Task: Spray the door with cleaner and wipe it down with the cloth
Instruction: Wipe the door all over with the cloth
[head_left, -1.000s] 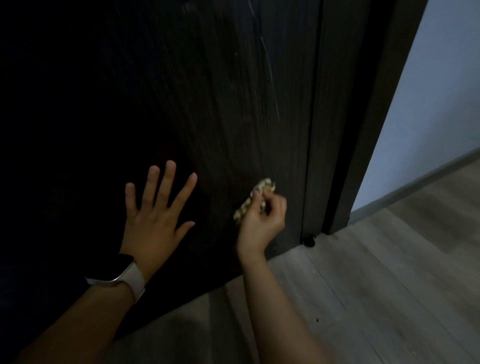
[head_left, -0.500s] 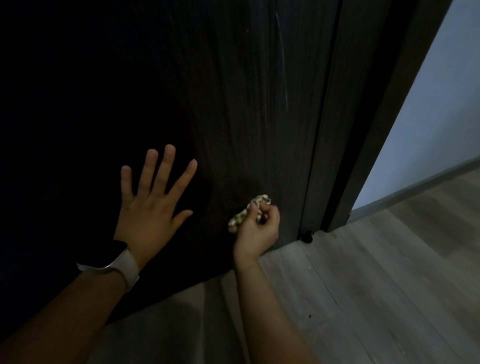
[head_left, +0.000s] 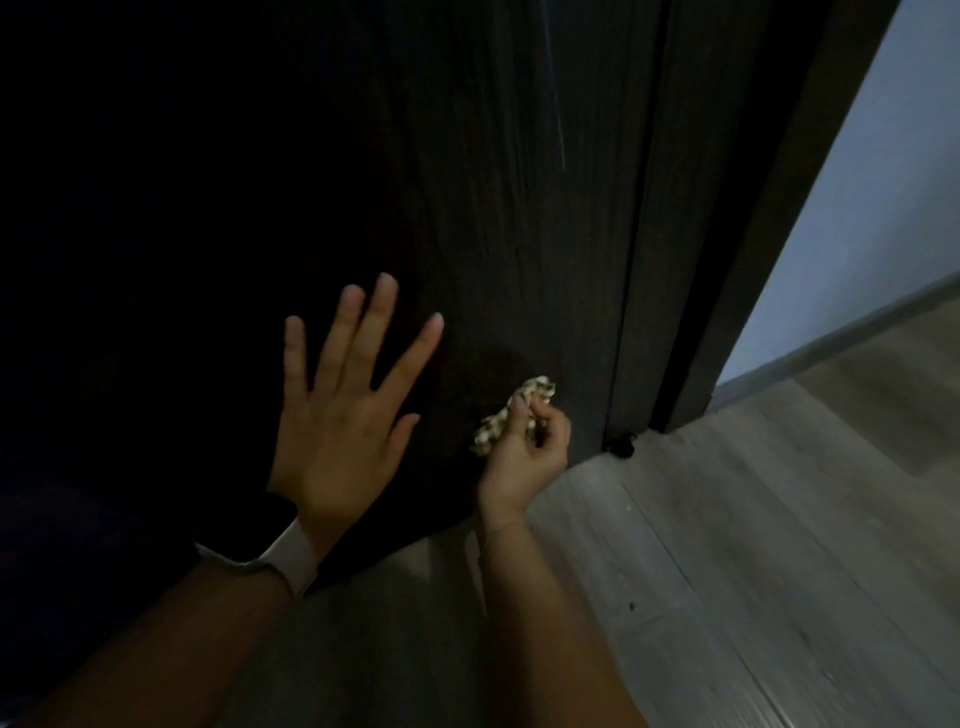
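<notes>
- Dim hallway setting: a dark wood-grain door (head_left: 519, 208) stands over a grey plank floor (head_left: 753, 571), with a pale blue wall (head_left: 893, 182) showing past the dark door frame (head_left: 737, 260) on the right.
- Door: the task's surface fills most of the view; its left portion is too dark to inspect. A faint pale streak runs down the upper right of the panel; whether it is cleaner or a scratch cannot be told.
- Small bunched cream-and-dark patterned cloth (head_left: 506, 421): held against the door's lower right corner, just above the floor.
- Right hand (head_left: 524, 452): fingers curled tight around the cloth, pinching it into a wad, judged so as to press a firm pad onto the panel near its bottom edge.
- Left hand (head_left: 343, 415): fingers spread wide and flat on the door, holding nothing; judged to steady the door against the wiping pressure. A white-banded watch (head_left: 283, 558) sits on that wrist.
- Small black door stop (head_left: 621, 447): on the floor at the door's corner, near the cloth.
- Containers: none in view; no spray bottle can be seen.
</notes>
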